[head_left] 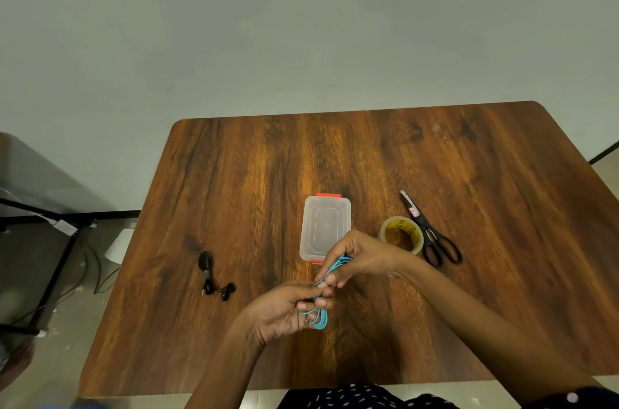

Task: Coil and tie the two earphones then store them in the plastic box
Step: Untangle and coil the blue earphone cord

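Both hands hold a light blue earphone (pixel 321 317) above the wooden table (pixel 234 181). My left hand (pixel 284 311) grips its lower loops, which hang under the fingers. My right hand (pixel 355 258) pinches the upper part of the same cable, just in front of the plastic box. The clear plastic box (pixel 325 224) with orange clips lies closed at the table's middle. A black earphone (pixel 212 274) lies bundled on the table to the left, apart from both hands.
A roll of clear tape (pixel 402 234) sits right of the box, with black-handled scissors (pixel 432 234) beside it. A black metal frame (pixel 50 241) and cables stand on the floor at the left. The table's near edge is close to my body.
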{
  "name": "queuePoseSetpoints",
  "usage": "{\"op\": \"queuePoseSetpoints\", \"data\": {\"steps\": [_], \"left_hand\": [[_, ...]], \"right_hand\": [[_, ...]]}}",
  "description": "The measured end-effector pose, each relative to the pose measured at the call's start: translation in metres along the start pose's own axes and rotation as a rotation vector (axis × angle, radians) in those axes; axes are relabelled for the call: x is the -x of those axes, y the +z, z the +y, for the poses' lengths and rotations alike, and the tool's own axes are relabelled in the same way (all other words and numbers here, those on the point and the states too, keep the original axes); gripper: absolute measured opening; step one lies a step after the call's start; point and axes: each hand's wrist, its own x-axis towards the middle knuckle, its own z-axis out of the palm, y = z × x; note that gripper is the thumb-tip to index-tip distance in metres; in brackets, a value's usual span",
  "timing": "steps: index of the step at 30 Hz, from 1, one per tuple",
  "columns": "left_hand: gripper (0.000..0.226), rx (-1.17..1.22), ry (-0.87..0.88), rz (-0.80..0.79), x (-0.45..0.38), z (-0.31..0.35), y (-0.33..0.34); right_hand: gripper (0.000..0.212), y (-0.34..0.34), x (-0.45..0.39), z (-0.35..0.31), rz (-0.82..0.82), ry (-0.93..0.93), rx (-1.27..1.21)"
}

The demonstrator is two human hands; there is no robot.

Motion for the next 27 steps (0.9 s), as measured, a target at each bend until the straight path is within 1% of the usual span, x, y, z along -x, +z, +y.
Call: {"op": "queuePoseSetpoints", "data": {"steps": [3, 5, 6, 8, 10, 11, 12, 14, 15, 16, 17, 19, 21, 24, 27], "left_hand": [[0.036, 0.034, 0.035, -0.001, -0.001, 0.002, -0.005], [0.048, 0.108, 0.057, 0.023, 0.000, 0.003, -0.006], [0.051, 0.161, 0.064, 0.061, 0.001, 0.004, -0.003], [0.044, 0.221, 0.114, 0.209, 0.002, 0.005, 0.000], [0.037, 0.192, 0.187, 0.340, 0.004, 0.007, 0.002], [0.037, 0.131, 0.216, 0.381, 0.004, 0.008, 0.002], [0.038, 0.012, 0.243, 0.429, 0.002, 0.007, 0.003], [0.039, -0.361, 0.307, 0.562, 0.003, 0.008, 0.004], [0.040, -0.523, 0.349, 0.589, 0.003, 0.009, 0.005], [0.041, -0.627, 0.371, 0.584, 0.003, 0.010, 0.006], [0.040, -0.673, 0.370, 0.552, 0.004, 0.013, 0.007], [0.039, -0.688, 0.309, 0.462, 0.003, 0.018, 0.013], [0.036, -0.688, 0.271, 0.414, 0.002, 0.022, 0.018], [0.037, -0.645, 0.248, 0.384, 0.000, 0.025, 0.020], [0.034, -0.518, 0.237, 0.351, -0.001, 0.023, 0.020]], "right_hand": [[0.024, -0.003, -0.002, 0.000, 0.053, -0.060, 0.040], [0.022, -0.006, -0.003, -0.001, 0.078, -0.082, 0.070], [0.021, -0.007, -0.002, -0.002, 0.096, -0.081, 0.084], [0.019, -0.011, -0.001, -0.003, 0.136, -0.076, 0.115], [0.019, -0.013, -0.001, -0.002, 0.169, -0.077, 0.150], [0.019, -0.014, 0.000, -0.002, 0.178, -0.074, 0.159], [0.018, -0.015, 0.000, -0.003, 0.185, -0.067, 0.160], [0.018, -0.018, -0.001, -0.005, 0.193, -0.053, 0.158], [0.019, -0.019, -0.002, -0.007, 0.190, -0.047, 0.163], [0.019, -0.020, -0.002, -0.010, 0.185, -0.042, 0.170], [0.019, -0.020, -0.002, -0.012, 0.177, -0.040, 0.175], [0.019, -0.020, -0.001, -0.016, 0.166, -0.046, 0.185], [0.019, -0.019, -0.003, -0.018, 0.151, -0.059, 0.214], [0.018, -0.019, -0.004, -0.022, 0.120, -0.062, 0.238], [0.019, -0.021, -0.004, -0.023, 0.090, -0.041, 0.200]]}}
